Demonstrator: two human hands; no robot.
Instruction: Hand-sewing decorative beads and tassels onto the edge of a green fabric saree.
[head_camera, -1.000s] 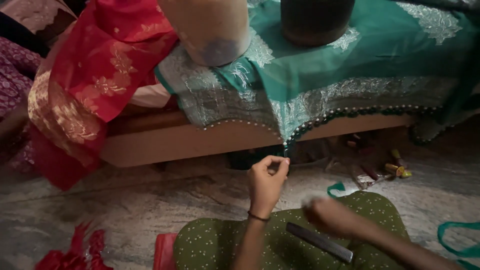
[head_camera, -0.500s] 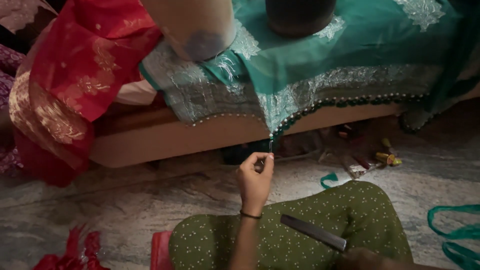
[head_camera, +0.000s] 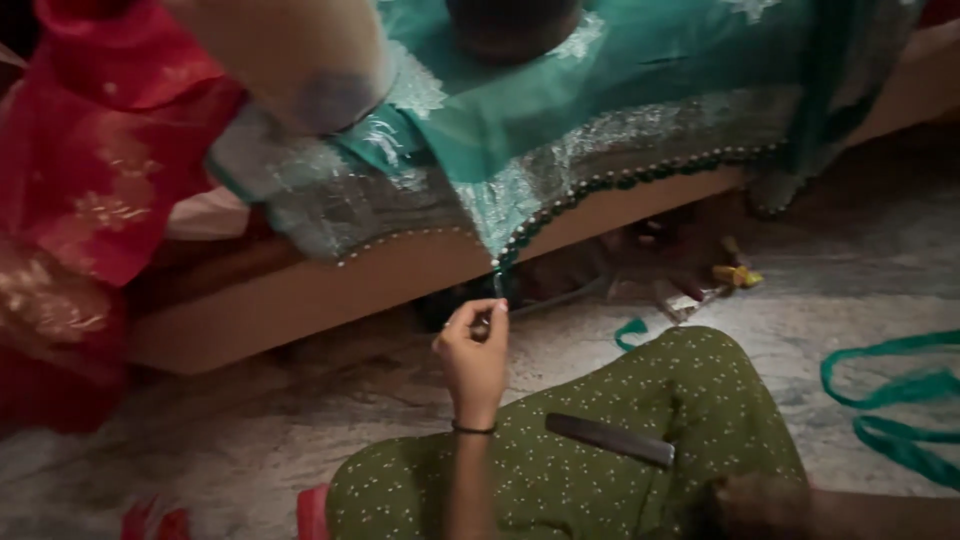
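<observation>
Teal embroidered cloth with silver beaded border (head_camera: 600, 130) hangs off bed edge just above my left hand (head_camera: 475, 355). Left fingertips pinched shut on thin thread or needle, too small to tell; its long axis runs near vertical, up to cloth's pointed corner. Flat dark metal strip (head_camera: 610, 438) lies on green dotted lap, right of wrist, long axis slanting down-right. Right hand (head_camera: 745, 500) low at frame edge, blurred; grip I cannot tell.

Head camera looks steeply down, fairly near, perhaps slightly tilted.

Comb (head_camera: 610, 439) on lap (fabric (head_camera: 600, 110) draped on ledge (head_camera: 400, 275) beyond)
</observation>
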